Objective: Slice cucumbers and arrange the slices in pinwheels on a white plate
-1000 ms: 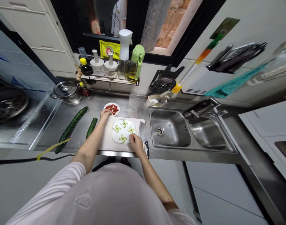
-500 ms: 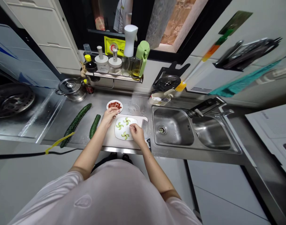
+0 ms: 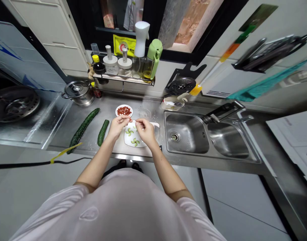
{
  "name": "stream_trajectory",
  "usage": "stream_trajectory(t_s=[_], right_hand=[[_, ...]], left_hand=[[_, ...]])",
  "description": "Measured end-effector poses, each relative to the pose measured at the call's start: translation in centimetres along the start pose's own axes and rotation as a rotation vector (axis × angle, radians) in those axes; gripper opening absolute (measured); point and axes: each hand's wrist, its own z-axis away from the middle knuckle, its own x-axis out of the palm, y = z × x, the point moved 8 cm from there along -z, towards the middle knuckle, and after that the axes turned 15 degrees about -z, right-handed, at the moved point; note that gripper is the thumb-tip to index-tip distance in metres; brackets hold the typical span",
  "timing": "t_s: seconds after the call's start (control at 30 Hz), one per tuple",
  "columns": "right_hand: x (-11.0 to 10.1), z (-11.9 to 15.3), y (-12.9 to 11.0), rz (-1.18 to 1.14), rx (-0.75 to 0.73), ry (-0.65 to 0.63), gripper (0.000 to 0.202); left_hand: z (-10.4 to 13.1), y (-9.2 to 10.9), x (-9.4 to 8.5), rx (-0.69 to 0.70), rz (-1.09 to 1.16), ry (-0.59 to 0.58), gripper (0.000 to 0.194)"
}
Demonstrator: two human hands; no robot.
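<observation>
My left hand [image 3: 118,127] is closed in a pinch, with a small red piece [image 3: 130,120] at its fingertips. Just to its right, my right hand [image 3: 145,132] has its fingertips bent together close to the left ones; whatever lies between them is too small to make out. Both hover over the far edge of a white square plate [image 3: 128,140]. Thin green-rimmed cucumber slices [image 3: 135,142] lie on it in pinwheel shapes, partly covered by my right hand. Beyond my left hand sits a round white dish [image 3: 116,113] of small red pieces.
Under the plate is a pale cutting board [image 3: 118,149]. A whole cucumber [image 3: 85,129] and a shorter cucumber piece [image 3: 102,133] lie to the left. A lidded steel pot [image 3: 79,93] stands behind them. The double sink [image 3: 187,134] is on the right, and a condiment shelf [image 3: 123,79] hangs behind.
My right hand has moved up and left from the plate to meet the left fingertips. My left hand has drawn slightly away from the red pieces' dish, a red piece now showing in it.
</observation>
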Motion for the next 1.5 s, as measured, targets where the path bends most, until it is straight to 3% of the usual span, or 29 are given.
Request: stream_trajectory(t_s=[0.3, 0.67, 0.8, 0.93, 1.1, 1.2, 1.33, 1.5], right_hand=[[0.9, -0.7, -1.8, 0.045, -0.117, -0.119, 0.022], [1.7, -0.6, -1.1, 0.166, -0.109, -0.216, 0.016], [2.0, -0.7, -0.2, 0.169, -0.088, -0.22, 0.016], [2.4, -0.6, 2.7, 0.151, -0.02, -0.181, 0.017], [3.6, 0.3, 8.8, 0.188, 0.126, -0.174, 0.016], [4.4, 1.0, 11.7, 0.237, 0.198, -0.173, 0.015], [5.6, 1.8, 14.2, 0.302, 0.269, -0.203, 0.015], [7.0, 2.3, 15.9, 0.37, 0.332, -0.243, 0.014]], left_hand=[[0.9, 1.1, 0.2, 0.106, -0.134, -0.03, 0.035], [0.9, 0.7, 0.3, 0.168, -0.228, -0.071, 0.029], [0.6, -0.3, 0.2, 0.119, -0.217, -0.087, 0.032], [-0.3, -3.0, -0.7, 0.051, -0.218, -0.037, 0.034], [-1.4, -8.5, -3.0, 0.0, -0.341, 0.112, 0.025], [-1.8, -11.8, -3.8, -0.032, -0.413, 0.145, 0.023], [-2.0, -15.1, -4.3, -0.095, -0.474, 0.164, 0.021], [-1.8, -17.2, -3.9, -0.151, -0.611, 0.158, 0.032]])
